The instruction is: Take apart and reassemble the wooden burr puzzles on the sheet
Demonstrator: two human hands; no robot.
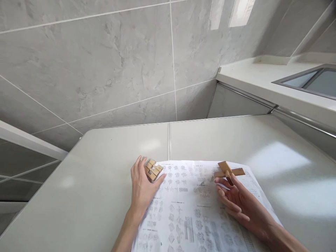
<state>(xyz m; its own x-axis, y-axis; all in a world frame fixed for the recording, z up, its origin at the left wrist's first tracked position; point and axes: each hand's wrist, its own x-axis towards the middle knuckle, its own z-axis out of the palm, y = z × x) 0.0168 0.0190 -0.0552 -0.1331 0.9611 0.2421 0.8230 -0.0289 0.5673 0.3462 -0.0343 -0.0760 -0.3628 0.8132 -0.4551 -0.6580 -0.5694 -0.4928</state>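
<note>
On the left edge of a printed sheet (pixel 189 210), my left hand (pixel 143 183) curls around a cube-like wooden block puzzle (pixel 153 170), thumb at its near right side and fingers at its left. The puzzle shows several light wooden blocks with gaps between them. To the right, my right hand (pixel 238 206) has its thumb and index finger at a wooden cross puzzle (pixel 226 172) made of interlocked flat pieces. Its other fingers are loosely curled below, palm partly upward. The sheet carries rows of small assembly drawings.
A white table (pixel 99 182) with a seam down its middle bears the sheet. Behind it runs a grey tiled wall (pixel 118 63). A white counter (pixel 252 77) with a sink (pixel 315 80) stands at the right, and a white frame (pixel 31 140) at the left.
</note>
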